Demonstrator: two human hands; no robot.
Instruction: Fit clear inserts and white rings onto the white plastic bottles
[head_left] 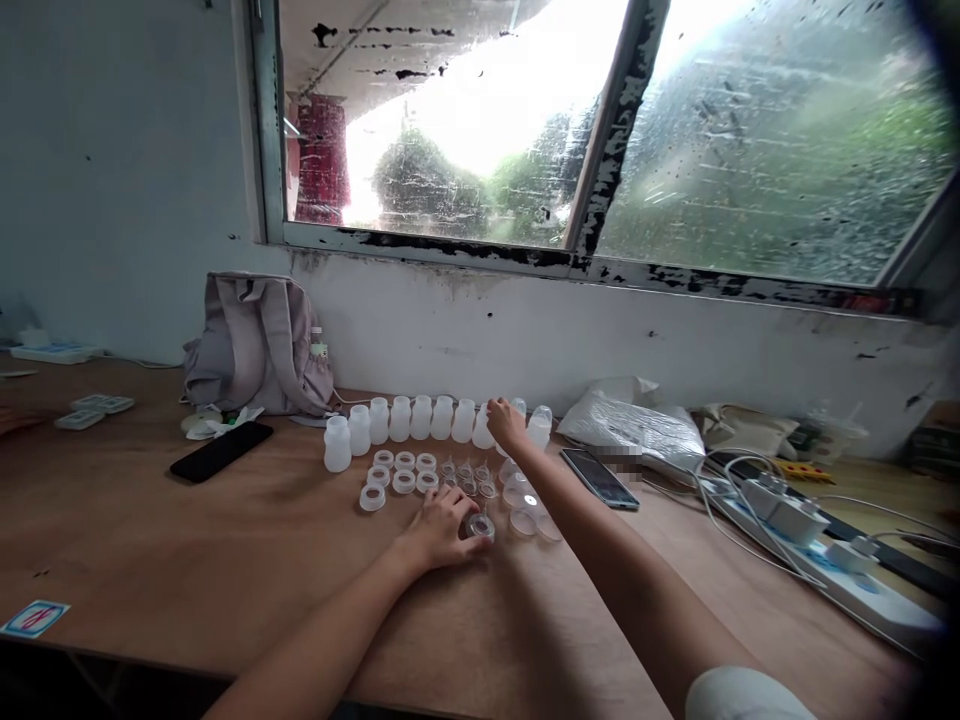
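My left hand (pixel 442 527) rests on the table with fingers curled round a clear nipple in a ring (pixel 481 528). Farther away, my right hand (pixel 504 422) reaches to the right part of a curved row of frosted bottles (pixel 422 418); its fingers are bent at a bottle there, and what they grip is too small to make out. White rings (pixel 405 481) lie in short rows in front of the bottles. Clear nipples (pixel 466 471) stand beside them. Clear domed caps (pixel 523 515) lie partly behind my right forearm. Two bottles at the right end (pixel 539 428) carry clear tops.
A black phone (pixel 222 452) and a grey backpack (pixel 259 345) are at the left. To the right lie another phone (pixel 600 478), a silvery plastic package (pixel 637 425) and a power strip (pixel 840 560) with plugs and cables. The wall and window stand behind the table.
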